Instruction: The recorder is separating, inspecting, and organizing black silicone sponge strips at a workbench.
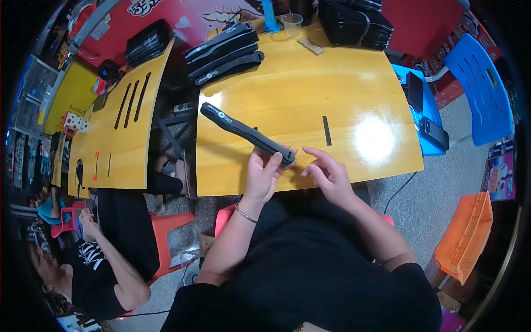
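Note:
My left hand (pixel 262 176) is closed around the near end of a bundle of black straps (pixel 238 128). The bundle is long and flat, with a small pale and green mark near its far end, and slants up to the left over the table. Just right of that end is my right hand (pixel 330 178), its index finger and thumb apart. A faint thin line shows by its fingertips, too fine to make out. On the wooden table (pixel 359 83) beyond lie a short black strip (pixel 327 130) and, partly hidden behind the bundle, another dark piece.
Stacked black strap bundles (pixel 224 52) lie at the table's far left; a tied black pile (pixel 357 25) and a clear cup (pixel 291 25) stand at the back. Phones (pixel 433 133) rest on a blue stool at right. A person (pixel 105 260) sits left, beside another table (pixel 127 149).

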Available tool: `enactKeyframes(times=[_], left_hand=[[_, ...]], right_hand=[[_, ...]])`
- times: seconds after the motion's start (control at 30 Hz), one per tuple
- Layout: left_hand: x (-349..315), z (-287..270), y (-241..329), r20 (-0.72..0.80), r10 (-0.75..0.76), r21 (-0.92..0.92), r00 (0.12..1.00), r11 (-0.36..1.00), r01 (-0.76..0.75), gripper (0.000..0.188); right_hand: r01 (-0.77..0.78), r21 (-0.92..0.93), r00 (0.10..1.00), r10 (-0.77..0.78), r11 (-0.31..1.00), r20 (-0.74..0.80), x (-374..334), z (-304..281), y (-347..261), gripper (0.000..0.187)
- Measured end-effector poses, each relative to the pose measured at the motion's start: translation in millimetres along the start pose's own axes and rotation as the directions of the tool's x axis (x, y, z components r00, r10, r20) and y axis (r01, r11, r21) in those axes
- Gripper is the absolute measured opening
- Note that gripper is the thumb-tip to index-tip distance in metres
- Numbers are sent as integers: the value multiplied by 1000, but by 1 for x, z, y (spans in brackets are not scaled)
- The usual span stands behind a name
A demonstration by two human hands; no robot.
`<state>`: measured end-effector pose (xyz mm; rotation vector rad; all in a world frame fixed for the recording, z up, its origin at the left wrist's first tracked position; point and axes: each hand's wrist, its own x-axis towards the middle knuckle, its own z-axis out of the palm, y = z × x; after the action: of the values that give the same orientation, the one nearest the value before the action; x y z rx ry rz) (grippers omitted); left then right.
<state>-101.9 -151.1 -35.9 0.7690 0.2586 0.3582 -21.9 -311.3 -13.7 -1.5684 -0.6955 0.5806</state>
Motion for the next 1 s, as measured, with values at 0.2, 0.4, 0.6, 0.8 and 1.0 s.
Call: enactKeyframes(times=[0.2,0.4,0.6,0.8,1.0], left_hand=[[1,-1,-4,-15,12,22,1000,1000,-12,29],[2,4,-2,5,59,41,998,997,-59,26],[2,3,-6,29,116,99,993,988,-119,20],[2,2,-9,28,122,123,992,984,-125,23],[3,3,-9,28,153,150,988,976,-156,27]], right_hand=[[-38,0,995,38,999,96,5,2,-1,36],[-73,34,994,70,997,84,6,2,1,31],[-37,38,998,34,999,61,4,3,0,28],[-54,59,998,53,997,15,4,5,3,26],[-23,73,1000,24,997,-4,5,6,3,26]])
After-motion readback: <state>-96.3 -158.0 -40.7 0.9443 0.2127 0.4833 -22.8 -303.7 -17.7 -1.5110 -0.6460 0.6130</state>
